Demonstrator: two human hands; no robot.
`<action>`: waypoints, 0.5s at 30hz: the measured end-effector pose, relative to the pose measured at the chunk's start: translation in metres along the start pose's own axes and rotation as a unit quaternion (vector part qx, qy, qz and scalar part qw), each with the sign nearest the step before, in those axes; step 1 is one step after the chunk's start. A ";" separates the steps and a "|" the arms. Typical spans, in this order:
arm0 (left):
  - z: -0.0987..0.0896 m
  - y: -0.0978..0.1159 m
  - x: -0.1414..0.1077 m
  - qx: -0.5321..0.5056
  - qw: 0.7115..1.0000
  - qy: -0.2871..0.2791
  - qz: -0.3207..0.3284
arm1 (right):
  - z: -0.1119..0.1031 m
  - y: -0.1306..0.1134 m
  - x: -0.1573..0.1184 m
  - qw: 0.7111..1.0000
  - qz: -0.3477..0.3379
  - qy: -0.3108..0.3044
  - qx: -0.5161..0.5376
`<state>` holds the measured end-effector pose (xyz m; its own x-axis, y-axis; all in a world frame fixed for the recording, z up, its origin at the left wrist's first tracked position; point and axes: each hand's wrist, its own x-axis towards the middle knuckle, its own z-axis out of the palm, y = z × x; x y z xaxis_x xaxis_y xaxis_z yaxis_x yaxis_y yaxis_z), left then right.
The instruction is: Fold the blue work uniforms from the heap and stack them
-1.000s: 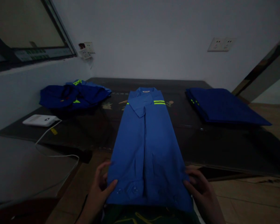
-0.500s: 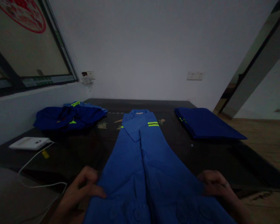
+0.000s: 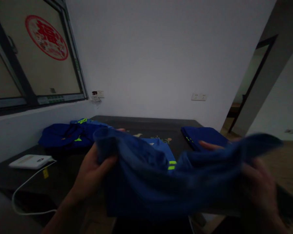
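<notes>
A blue work jacket [image 3: 146, 175] with yellow reflective stripes is lifted at its lower end, which hangs blurred between my hands. My left hand [image 3: 95, 169] is closed on the fabric at the left, thumb on the near side. At the right, my right hand [image 3: 258, 182] grips the other end of the hem, partly smeared by motion, with a flap of cloth sticking out past it. Behind the raised cloth, the jacket's collar end [image 3: 158, 144] still lies on the dark table [image 3: 136, 123].
Crumpled dark blue clothes [image 3: 63, 136] lie at the table's left. A folded dark blue garment [image 3: 202, 135] rests at the right. A white power bank [image 3: 30, 161] with a white cable [image 3: 21, 185] is near the left edge. Wall and window stand behind.
Both hands have raised the jacket's lower end up and away from me, so it now folds over the part on the table. The view has tilted upward.
</notes>
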<state>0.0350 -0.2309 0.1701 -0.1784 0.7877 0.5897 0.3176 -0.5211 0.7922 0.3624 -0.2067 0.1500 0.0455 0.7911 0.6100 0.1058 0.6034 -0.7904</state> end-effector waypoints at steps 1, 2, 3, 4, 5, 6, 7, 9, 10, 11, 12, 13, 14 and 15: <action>0.007 -0.002 0.018 -0.044 0.999 0.011 -0.017 | 0.009 0.002 0.021 1.000 0.002 0.008 0.014; 0.014 -0.008 0.037 -0.088 0.996 0.018 -0.029 | 0.017 0.007 0.043 0.999 0.001 0.025 0.039; 0.020 -0.017 0.058 -0.125 0.991 0.019 -0.034 | 0.026 0.015 0.066 0.998 0.001 0.028 0.064; 0.027 -0.030 0.078 -0.152 0.988 0.014 -0.037 | 0.034 0.029 0.089 0.996 0.008 0.018 0.082; 0.033 -0.046 0.098 -0.171 0.984 0.005 -0.045 | 0.042 0.046 0.111 0.995 0.022 0.003 0.096; 0.039 -0.065 0.116 -0.183 0.981 -0.002 -0.060 | 0.050 0.067 0.131 0.993 0.042 -0.008 0.108; 0.045 -0.086 0.132 -0.189 0.978 -0.012 -0.085 | 0.059 0.091 0.148 0.991 0.069 -0.020 0.116; 0.056 -0.131 0.155 -0.187 0.971 -0.020 -0.149 | 0.075 0.141 0.169 0.984 0.142 -0.036 0.106; 0.062 -0.153 0.161 -0.163 0.968 -0.016 -0.192 | 0.082 0.164 0.173 0.977 0.195 -0.047 0.074; 0.067 -0.174 0.164 -0.122 0.962 -0.017 -0.244 | 0.089 0.186 0.173 0.967 0.245 -0.058 0.030; 0.071 -0.194 0.164 -0.075 0.953 -0.025 -0.293 | 0.095 0.205 0.170 0.960 0.272 -0.063 0.005; 0.075 -0.211 0.161 -0.044 0.944 -0.033 -0.325 | 0.100 0.221 0.165 0.955 0.290 -0.067 -0.017; 0.077 -0.226 0.157 -0.021 0.937 -0.042 -0.346 | 0.104 0.234 0.160 0.951 0.300 -0.067 -0.037; 0.078 -0.239 0.152 -0.005 0.932 -0.050 -0.359 | 0.107 0.246 0.154 0.950 0.302 -0.064 -0.053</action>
<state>0.0049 0.0387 0.0583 -0.2533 0.9612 -0.1095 0.1410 0.1487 0.9788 0.2894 0.0741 0.0440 0.0095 0.9995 0.0309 0.1976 0.0284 -0.9799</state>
